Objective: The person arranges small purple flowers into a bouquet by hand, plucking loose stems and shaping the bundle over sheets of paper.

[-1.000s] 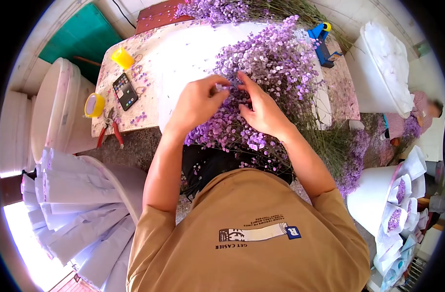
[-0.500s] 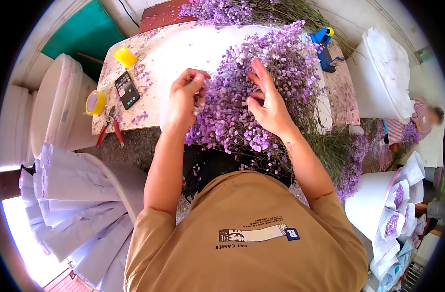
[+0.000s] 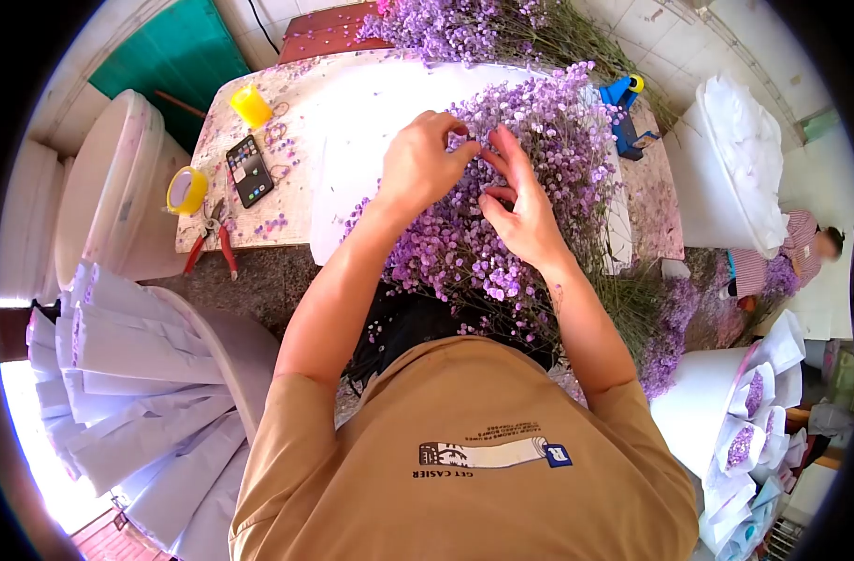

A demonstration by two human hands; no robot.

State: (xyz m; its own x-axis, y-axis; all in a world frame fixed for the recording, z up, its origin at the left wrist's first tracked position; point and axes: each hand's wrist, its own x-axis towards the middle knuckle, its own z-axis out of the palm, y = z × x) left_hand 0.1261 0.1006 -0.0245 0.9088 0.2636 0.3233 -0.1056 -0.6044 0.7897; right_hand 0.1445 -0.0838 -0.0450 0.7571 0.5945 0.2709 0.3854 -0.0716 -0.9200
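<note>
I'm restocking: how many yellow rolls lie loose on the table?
2 in view: one roll just beyond the phone, another roll left of it, near the edge of the table. Flowers might hide more.

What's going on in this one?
A person in a tan T-shirt is working at a heap of purple flowers on a table: the left grip is curled, the right grip more open, both close together over them. What the left pinches, if anything, is hidden. A phone and a yellow tape roll sit to the left.

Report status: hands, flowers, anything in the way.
Left hand curled, right hand half open. Purple flowers heaped beneath both. No obstruction seen; phone off left.
</note>
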